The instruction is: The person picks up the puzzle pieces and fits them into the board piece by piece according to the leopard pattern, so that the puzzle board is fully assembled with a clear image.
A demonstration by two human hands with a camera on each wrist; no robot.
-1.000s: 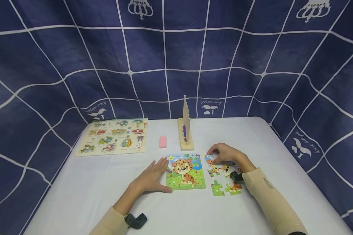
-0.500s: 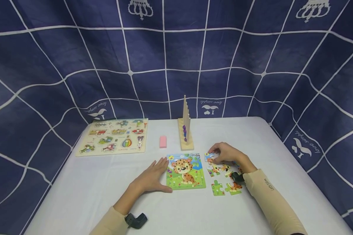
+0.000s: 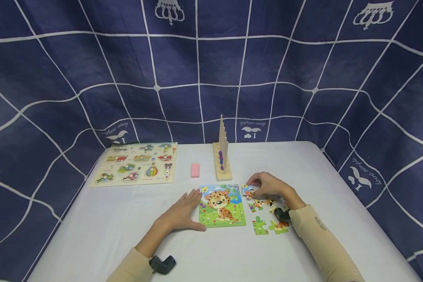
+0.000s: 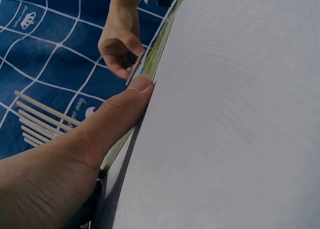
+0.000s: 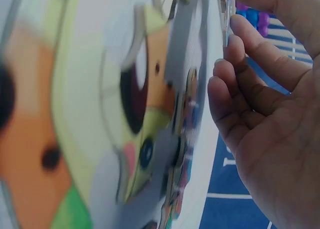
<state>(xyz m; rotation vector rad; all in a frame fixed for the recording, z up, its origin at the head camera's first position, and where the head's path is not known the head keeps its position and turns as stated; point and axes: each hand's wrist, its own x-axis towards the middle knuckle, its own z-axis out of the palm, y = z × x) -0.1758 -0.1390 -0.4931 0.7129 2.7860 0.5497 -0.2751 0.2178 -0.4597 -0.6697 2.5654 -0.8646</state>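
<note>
My left hand lies spread on the white table, its fingertips and thumb at the left edge of a square leopard puzzle board. In the left wrist view, the thumb is along the board's edge. My right hand pinches a jigsaw piece with blue sky and part of an ear on it, right of the board. That piece is tilted in the left wrist view. Below the right hand lie loose jigsaw pieces with green grass, leopard face and spotted body parts; the hand and wrist camera hide some.
A wooden peg stand with purple and blue beads stands behind the board. Left of it lie a pink block and a vehicle peg puzzle. A dark blue checked curtain surrounds the table's back and sides.
My right hand has shifted slightly left, bringing the pinched jigsaw piece closer to the puzzle board. The left hand has stayed in place.
</note>
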